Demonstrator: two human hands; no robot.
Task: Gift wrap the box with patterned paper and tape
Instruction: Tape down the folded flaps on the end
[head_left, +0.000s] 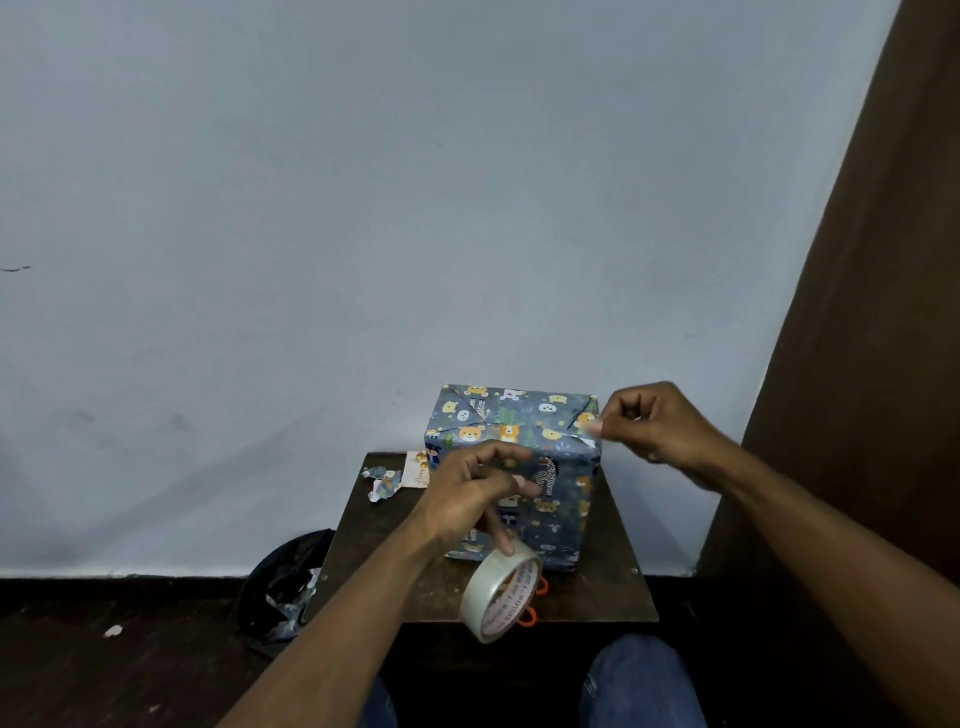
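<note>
Our left hand (470, 499) is raised in front of the wrapped box (511, 475), its lower fingers hooked on the roll of clear tape (500, 595), which hangs below the hand and over the near part of the table (363, 561). The thumb and forefinger of that hand are stretched toward the box's front face. Our right hand (657, 428) is up at the box's top right corner, fingertips pinched together on what looks like a short piece of tape; the piece itself is too clear and small for us to make out surely.

The box stands upright on the small dark table, set toward the back, close to the pale blue wall (415, 182). It is fully covered in blue-grey paper printed with bears and other animals, and folded flaps meet on its top.

Orange scissor handles (535, 603) show just behind the tape roll. Torn paper scraps (383, 483) lie at the table's back left corner, beside a small card. A dark bag (283, 582) holding more scraps sits on the floor to the left. Our knees in blue jeans (639, 680) are below.
</note>
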